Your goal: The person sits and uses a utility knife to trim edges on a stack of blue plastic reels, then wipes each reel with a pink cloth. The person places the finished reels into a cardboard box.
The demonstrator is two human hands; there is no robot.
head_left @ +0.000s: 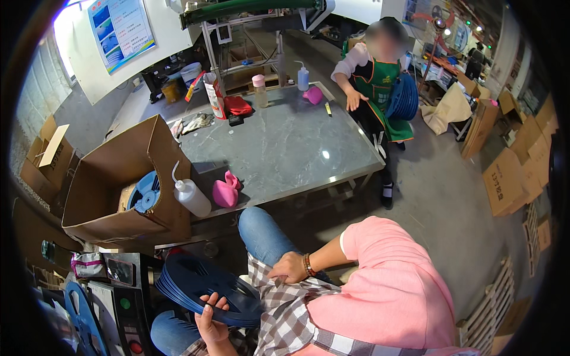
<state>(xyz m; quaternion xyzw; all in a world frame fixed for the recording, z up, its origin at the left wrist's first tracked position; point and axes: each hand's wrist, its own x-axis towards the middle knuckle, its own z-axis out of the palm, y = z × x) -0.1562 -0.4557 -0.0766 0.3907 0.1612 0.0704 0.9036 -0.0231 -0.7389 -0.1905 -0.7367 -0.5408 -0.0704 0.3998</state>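
A stack of dark blue plastic reels (199, 279) lies tilted across my left thigh. My left hand (214, 313) is closed on its near edge, with the fingers curled up through an opening in the top reel. To the right of the stack, my right hand (289, 267) is over my lap, its bent fingers closed on the brown-and-white checked apron (282, 314). The fingertips of that hand are partly hidden.
A steel-edged table (279, 148) stands ahead, with a white squeeze bottle (193, 199) and pink object (225, 190) near its edge. An open carton (119, 222) holds blue reels. Controls (127, 314) flank my left side. A co-worker (380, 83) carries blue reels.
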